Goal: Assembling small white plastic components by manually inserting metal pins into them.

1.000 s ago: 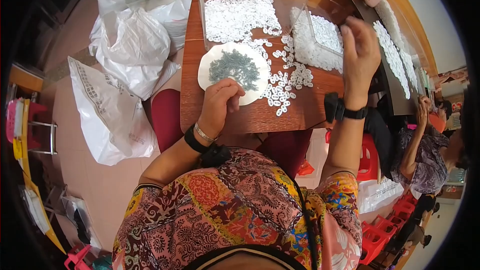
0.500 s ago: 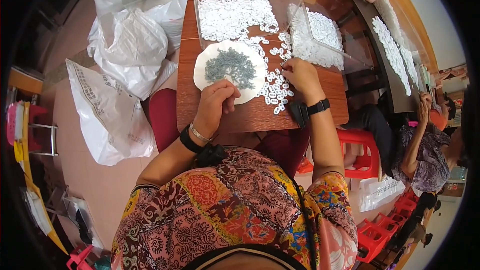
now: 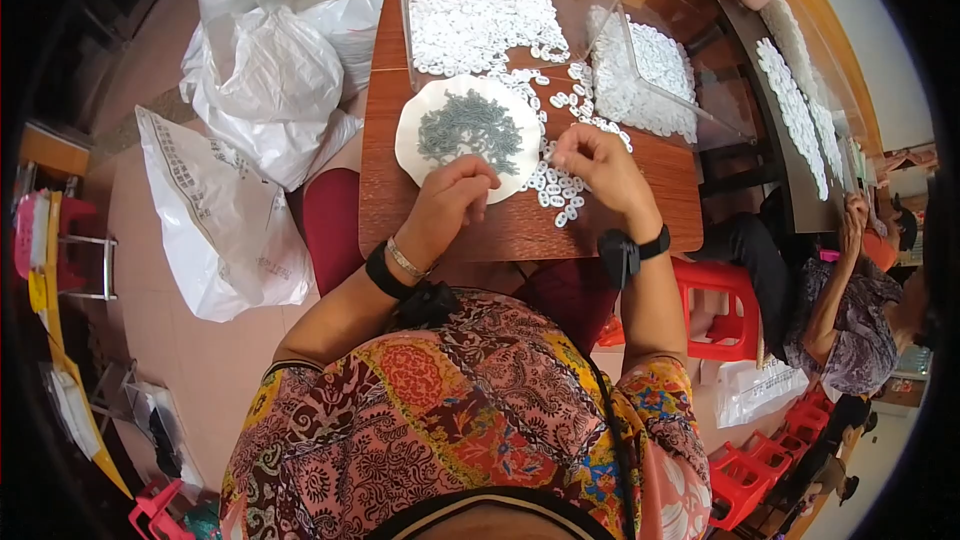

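At the near edge of a cream scalloped plate [image 3: 408, 137], my left hand [image 3: 448, 203] is closed with its fingers curled; what they hold, if anything, is hidden. On the plate lies a heap of small, thin dark-grey pieces [image 3: 465, 123], too fine to name. My right hand [image 3: 612, 175] is pinched, thumb against fingers, just above loose white oval pieces [image 3: 552, 185] with two small openings each. I cannot make out what sits between its fingertips. These ovals trail over the brown wooden table [image 3: 630, 235] between the plate and my right hand.
Behind the plate, a clear-walled box [image 3: 408, 30] surrounds a mass of white ovals [image 3: 485, 25]. More fill a clear bin [image 3: 645, 90] at the right. White sacks [image 3: 255, 90] stand at the left. A red stool [image 3: 720, 305] and another person [image 3: 845, 325] are on the right.
My right hand has drawn slightly back toward me and left from the white ovals, its fingers now pinched in the air. My left hand has shifted a little right along the plate's edge.
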Demonstrator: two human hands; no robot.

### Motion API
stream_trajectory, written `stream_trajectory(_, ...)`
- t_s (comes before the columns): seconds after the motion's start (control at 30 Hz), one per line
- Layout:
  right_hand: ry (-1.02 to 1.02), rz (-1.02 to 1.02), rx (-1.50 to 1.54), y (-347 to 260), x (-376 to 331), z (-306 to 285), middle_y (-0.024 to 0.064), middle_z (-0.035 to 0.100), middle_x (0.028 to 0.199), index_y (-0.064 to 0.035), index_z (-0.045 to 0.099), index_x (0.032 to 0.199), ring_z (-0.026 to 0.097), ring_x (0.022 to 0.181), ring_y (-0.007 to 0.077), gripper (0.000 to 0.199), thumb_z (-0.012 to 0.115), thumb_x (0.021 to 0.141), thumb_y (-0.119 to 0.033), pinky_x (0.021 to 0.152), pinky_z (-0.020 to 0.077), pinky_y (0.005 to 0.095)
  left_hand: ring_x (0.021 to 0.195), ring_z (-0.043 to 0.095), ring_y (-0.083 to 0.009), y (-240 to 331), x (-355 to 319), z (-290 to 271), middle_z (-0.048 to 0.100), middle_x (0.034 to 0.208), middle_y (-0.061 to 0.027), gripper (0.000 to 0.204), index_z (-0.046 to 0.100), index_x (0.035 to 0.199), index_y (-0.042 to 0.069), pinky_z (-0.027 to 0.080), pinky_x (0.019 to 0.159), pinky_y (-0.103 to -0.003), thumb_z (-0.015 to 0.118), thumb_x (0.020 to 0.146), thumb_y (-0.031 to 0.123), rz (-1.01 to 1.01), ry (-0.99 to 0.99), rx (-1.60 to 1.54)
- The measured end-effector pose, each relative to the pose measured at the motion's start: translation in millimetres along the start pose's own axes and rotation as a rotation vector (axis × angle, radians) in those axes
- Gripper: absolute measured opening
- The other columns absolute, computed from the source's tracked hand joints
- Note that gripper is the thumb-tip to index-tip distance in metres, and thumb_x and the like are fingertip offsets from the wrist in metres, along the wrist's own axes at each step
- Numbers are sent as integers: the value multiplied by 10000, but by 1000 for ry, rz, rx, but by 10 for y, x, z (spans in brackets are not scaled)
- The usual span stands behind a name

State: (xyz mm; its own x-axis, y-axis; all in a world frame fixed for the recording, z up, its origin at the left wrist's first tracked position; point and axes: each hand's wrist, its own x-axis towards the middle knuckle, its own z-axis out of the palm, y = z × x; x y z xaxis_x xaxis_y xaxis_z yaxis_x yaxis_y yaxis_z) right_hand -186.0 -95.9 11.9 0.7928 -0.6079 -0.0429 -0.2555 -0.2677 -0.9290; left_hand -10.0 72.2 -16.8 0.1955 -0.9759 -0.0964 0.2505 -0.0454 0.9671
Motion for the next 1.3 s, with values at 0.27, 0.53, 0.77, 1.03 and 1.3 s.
stream_trajectory(0.27, -99, 31, 203, -431, -149, 422, -50, 563, 750, -32, 591, 838, 450, 658, 21, 68, 633, 839, -85, 583, 368, 183, 560, 478, -50, 36, 8, 110, 522, 638, 23, 187, 578, 878, 61, 351, 501, -190, 447, 910, 191, 100, -100, 16)
stream_trajectory(0.53, -50, -35, 131, -476, -163, 570, -39, 581, 769, -15, 609, 861, 468, 679, 26, 61, 624, 844, -72, 608, 386, 182, 553, 481, -63, 16, -18, -9, 518, 633, 10, 217, 557, 820, 49, 361, 505, -196, 464, 919, 218, 44, -100, -59)
stream_trajectory(0.77, 50, -58, 203, -375, -168, 696, -29, 609, 766, -13, 627, 883, 497, 670, 32, 75, 647, 830, -62, 609, 410, 190, 562, 486, -76, 44, -36, -7, 501, 639, 7, 225, 555, 823, 38, 366, 516, -198, 450, 926, 207, 53, 17, -158)
stream_trajectory(1.03, 72, -80, 203, -381, -148, 773, 3, 615, 747, -8, 606, 859, 515, 664, 54, 59, 611, 856, -67, 598, 425, 221, 537, 469, -61, -59, -78, 23, 503, 619, 15, 217, 563, 763, 39, 355, 479, -205, 477, 900, 185, 51, -11, -146)
stream_trajectory(1.3, -115, -243, -294, -559, -237, 681, 84, 550, 708, -14, 586, 833, 527, 597, 165, 78, 630, 809, -74, 559, 415, 271, 559, 491, -68, -69, -148, -161, 535, 624, -1, 268, 594, 800, 32, 367, 512, -198, 453, 918, 227, 4, -230, 57)
